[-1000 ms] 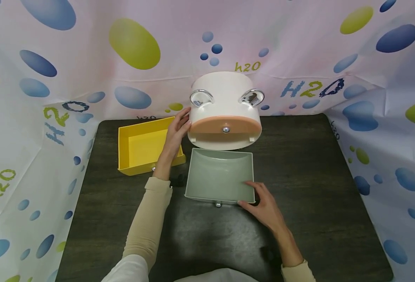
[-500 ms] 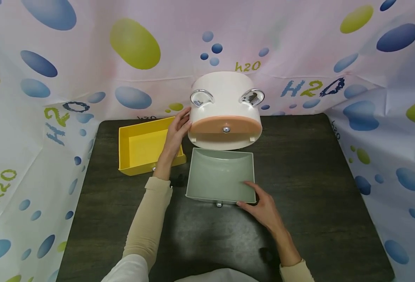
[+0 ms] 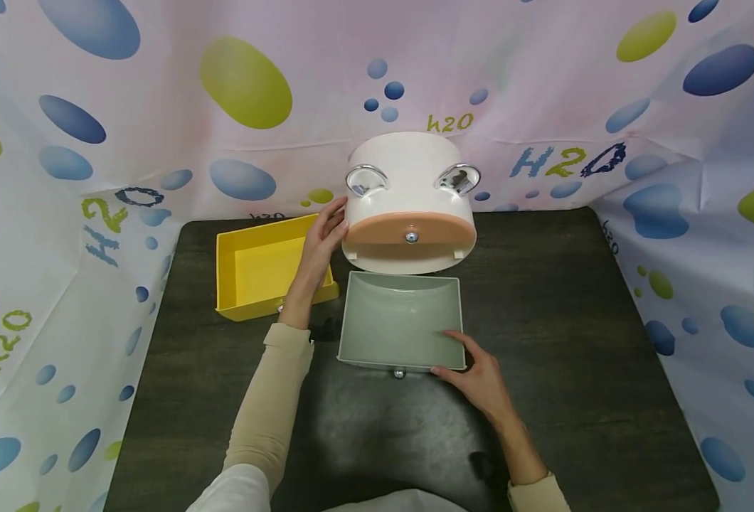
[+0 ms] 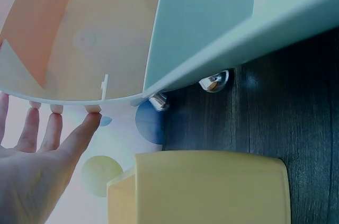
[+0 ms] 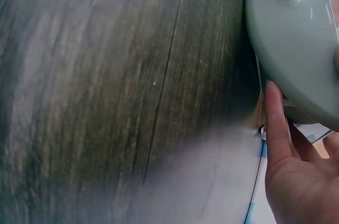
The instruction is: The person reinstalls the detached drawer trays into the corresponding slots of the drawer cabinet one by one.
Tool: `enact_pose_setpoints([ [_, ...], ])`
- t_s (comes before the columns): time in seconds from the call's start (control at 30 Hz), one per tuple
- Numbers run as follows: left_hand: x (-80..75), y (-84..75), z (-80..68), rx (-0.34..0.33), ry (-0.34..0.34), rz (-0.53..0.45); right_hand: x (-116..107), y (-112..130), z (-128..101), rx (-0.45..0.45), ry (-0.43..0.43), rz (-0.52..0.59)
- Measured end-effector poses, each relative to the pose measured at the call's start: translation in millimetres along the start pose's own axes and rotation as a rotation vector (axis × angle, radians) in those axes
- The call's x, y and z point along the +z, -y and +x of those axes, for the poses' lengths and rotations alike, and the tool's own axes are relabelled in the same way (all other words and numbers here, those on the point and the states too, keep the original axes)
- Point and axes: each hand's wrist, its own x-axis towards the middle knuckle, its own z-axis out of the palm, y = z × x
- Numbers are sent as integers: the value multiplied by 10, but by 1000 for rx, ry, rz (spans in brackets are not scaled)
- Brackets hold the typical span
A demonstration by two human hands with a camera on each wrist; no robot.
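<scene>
Over at 10 o'clock on the desk [image 3: 575, 299] sits the yellow drawer [image 3: 268, 267]; left hand [image 3: 318, 249] lies flat against the white cabinet [image 3: 409, 203], steadying it I guess; right hand [image 3: 479, 377] pinches the grey-green drawer [image 3: 399, 320] corner, dead centre, lined up below the cabinet.

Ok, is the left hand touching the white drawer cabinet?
Touching. The left wrist view shows the left hand with its fingertips pressed against the white cabinet at its rim.
</scene>
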Motion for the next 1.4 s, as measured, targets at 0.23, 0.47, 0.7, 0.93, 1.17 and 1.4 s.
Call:
enact_pose_setpoints([
  [0.23, -6, 7, -6, 7, 3, 0, -12, -8, -5, 12, 4, -10],
  [0.47, -7, 26, -2, 25, -1, 7, -62, 1, -11, 57, 33, 7],
  [0.7, -8, 31, 0, 25, -1, 13, -120, -23, 37, 50, 36, 21],
  [0.93, -20, 20, -16, 29, -8, 16, -186, 19, 78, 60, 63, 37],
  [1.17, -16, 20, 9, 28, 2, -4, -222, 33, 113, 45, 66, 40],
  [1.4, -5, 12, 8, 25, 0, -8, -253, 33, 170, 32, 59, 41],
])
